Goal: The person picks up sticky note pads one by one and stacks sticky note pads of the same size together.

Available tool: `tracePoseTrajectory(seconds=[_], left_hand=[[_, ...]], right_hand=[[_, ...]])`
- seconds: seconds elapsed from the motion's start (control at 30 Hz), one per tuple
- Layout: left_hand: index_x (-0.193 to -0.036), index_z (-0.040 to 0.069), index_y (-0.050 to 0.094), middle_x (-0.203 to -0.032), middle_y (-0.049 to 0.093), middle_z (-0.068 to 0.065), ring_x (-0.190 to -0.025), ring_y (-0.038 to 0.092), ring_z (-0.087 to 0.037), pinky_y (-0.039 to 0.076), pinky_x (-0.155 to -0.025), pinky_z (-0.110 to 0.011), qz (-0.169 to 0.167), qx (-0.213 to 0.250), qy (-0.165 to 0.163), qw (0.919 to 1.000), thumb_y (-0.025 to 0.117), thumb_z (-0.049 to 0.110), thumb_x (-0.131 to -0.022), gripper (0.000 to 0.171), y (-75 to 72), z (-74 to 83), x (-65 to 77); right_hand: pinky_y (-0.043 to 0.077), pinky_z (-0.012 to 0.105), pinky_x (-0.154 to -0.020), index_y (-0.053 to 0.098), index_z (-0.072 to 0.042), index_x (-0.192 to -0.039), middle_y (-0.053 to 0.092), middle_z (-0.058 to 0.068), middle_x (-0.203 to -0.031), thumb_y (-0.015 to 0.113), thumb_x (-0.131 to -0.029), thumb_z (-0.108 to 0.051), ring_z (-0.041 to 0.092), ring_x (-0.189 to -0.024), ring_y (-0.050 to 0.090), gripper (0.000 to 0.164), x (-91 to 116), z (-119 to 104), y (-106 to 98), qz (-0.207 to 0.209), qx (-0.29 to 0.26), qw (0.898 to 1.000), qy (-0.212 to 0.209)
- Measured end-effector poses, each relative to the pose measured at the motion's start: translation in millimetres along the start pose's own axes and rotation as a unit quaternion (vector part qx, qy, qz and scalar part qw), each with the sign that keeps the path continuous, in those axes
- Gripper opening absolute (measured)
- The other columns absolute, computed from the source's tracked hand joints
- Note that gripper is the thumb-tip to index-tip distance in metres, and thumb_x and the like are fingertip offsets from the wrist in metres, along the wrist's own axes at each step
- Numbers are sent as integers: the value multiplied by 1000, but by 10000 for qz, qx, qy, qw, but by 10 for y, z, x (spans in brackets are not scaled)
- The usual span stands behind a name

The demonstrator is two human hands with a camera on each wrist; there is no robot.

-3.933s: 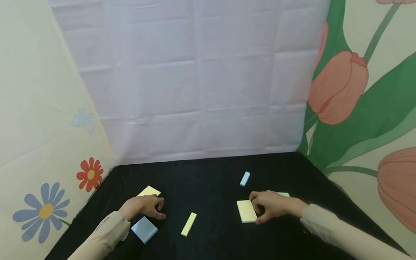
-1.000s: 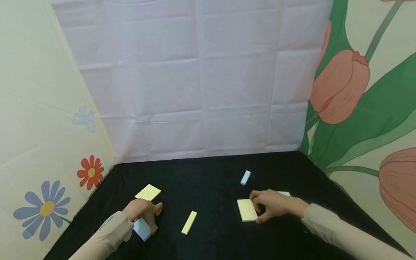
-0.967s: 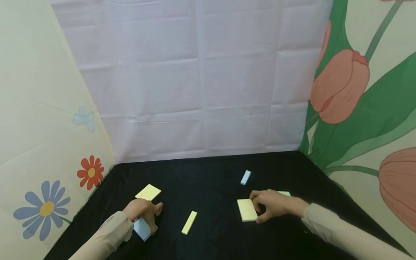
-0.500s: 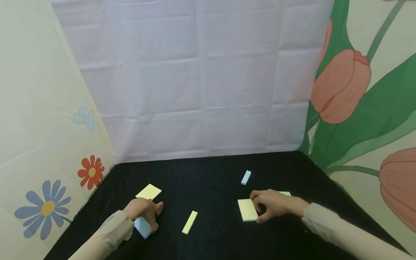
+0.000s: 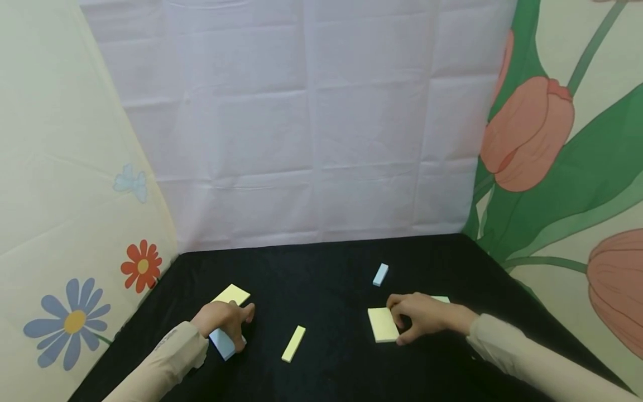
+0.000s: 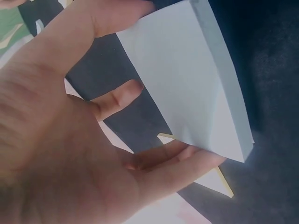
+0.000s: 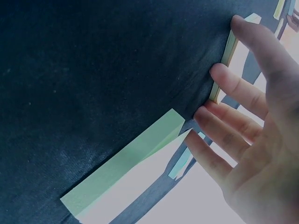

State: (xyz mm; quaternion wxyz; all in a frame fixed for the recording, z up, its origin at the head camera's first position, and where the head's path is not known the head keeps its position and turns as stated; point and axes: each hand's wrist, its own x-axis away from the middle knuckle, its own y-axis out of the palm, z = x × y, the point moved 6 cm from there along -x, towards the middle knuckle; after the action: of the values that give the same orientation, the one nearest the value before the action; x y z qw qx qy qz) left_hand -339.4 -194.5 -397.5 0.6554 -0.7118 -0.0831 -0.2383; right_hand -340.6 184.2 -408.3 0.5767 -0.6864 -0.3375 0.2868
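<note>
My left hand (image 5: 227,321) pinches a blue sticky note pad (image 5: 221,343) by its edges. In the left wrist view, the thumb is at one edge of this tilted pad and the fingertips at the opposite one. Just beyond that hand lies a yellow sticky note pad (image 5: 234,293), partly covered by it. On the right, my right hand (image 5: 419,316) holds the near-side edge of another yellow sticky note pad (image 5: 380,325). Its thumb and fingers span that edge in the right wrist view. A green pad (image 7: 126,163) lies beside this hand, mostly hidden in the head view.
A narrow yellow sticky note pad (image 5: 293,344) lies between the hands on the black cloth (image 5: 321,290). Farther back on the right is a narrow blue pad (image 5: 380,274). A white sheet (image 5: 311,139) hangs behind, with flowered cloths on both sides.
My left hand moved from near the far-left yellow pad onto the blue pad, then shifted slightly away from me with it, covering part of that yellow pad. The right hand stayed put.
</note>
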Motion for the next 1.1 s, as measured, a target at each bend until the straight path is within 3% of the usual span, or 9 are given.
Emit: tracePoseTrajectory(seconds=[0.3,0.6,1.1], left_hand=[[-109,24,36,-96,41,-8,-81,45,-25,43,-70,-41,18,97,148,9998,77,26,-63,63,6,16,-39],[-110,26,37,-98,41,-9,-80,43,-24,42,-68,-40,382,-79,320,9987,77,25,-63,61,-40,71,-59],[-104,27,36,-103,36,-9,-78,42,-24,40,-65,-39,358,-63,352,9987,77,26,-64,57,-13,97,-79]], right_hand=[[39,23,-61,51,-27,-70,49,-6,-105,65,-72,-56,4,-70,43,32,-14,19,49,64,4,9999,-95],[38,23,-60,50,-27,-70,48,-6,-103,65,-72,-56,3,-68,42,33,-2,16,35,65,14,10000,-27],[38,22,-59,50,-26,-70,48,-6,-104,65,-72,-55,3,-68,42,33,11,-3,25,150,8,9998,-114]])
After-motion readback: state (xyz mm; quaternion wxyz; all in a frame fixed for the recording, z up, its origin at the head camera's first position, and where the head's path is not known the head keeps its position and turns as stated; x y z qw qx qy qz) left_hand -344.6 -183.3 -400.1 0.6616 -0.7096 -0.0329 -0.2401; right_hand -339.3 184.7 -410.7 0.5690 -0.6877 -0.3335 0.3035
